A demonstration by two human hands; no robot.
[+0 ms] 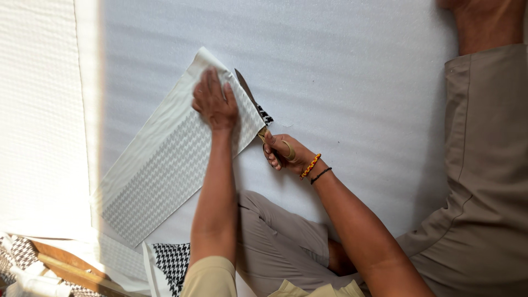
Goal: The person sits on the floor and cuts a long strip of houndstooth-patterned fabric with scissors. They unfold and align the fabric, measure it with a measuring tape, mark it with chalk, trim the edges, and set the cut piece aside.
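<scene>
Fabric piece (165, 165), pale with a zigzag weave, lay flat and diagonal on the white foam sheet (352, 71) covering the floor. Left hand (215, 102) pressed palm-down, fingers spread, on its upper corner, likely to keep it from shifting. Right hand (280, 151) gripped the scissors (254, 107), blades along the fabric's right edge. Open sheet lay beyond that edge; the person's knee (275, 220) sat near below.
</scene>
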